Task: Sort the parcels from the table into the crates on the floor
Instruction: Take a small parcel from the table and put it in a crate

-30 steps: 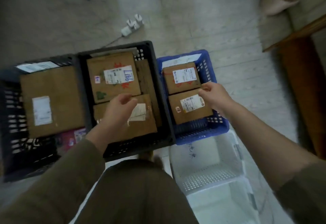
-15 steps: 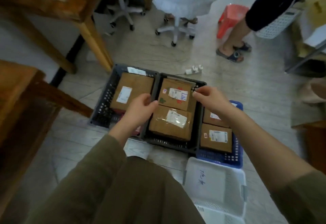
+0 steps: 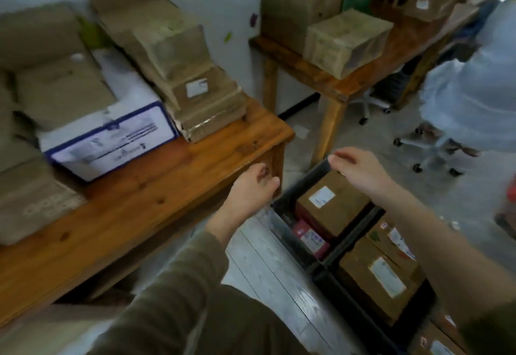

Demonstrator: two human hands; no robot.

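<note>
Two empty hands, no parcel in either. Left hand [image 3: 251, 191] loosely curled round nothing, hovering just beside the near right corner of the wooden table [image 3: 134, 215]. Right hand [image 3: 360, 171] relaxed, fingers nearly straight, also holding nothing, poised above the far rim of a black crate [image 3: 301, 183] on the floor and over a brown labelled parcel [image 3: 332, 204] already lying inside it, with a red packet [image 3: 310, 238] tucked beneath. Just beside, touching wall to wall, a second black crate [image 3: 351, 304] with another labelled parcel [image 3: 382, 279] on top.

Further out, still unsorted on the table: a white box with blue edging [image 3: 111, 137] near the middle, a stack of brown parcels [image 3: 195, 95] toward the right edge, more brown parcels along the left, too blurred to count. Beyond, a second table [image 3: 321, 75] also loaded with boxes.

Judged as the gap between placements, going for the next parcel. Next move likely calling for both hands on opposite sides of the nearest one, probably from the stack at the right edge, lifting it clear of its neighbours and checking the label before choosing a crate
</note>
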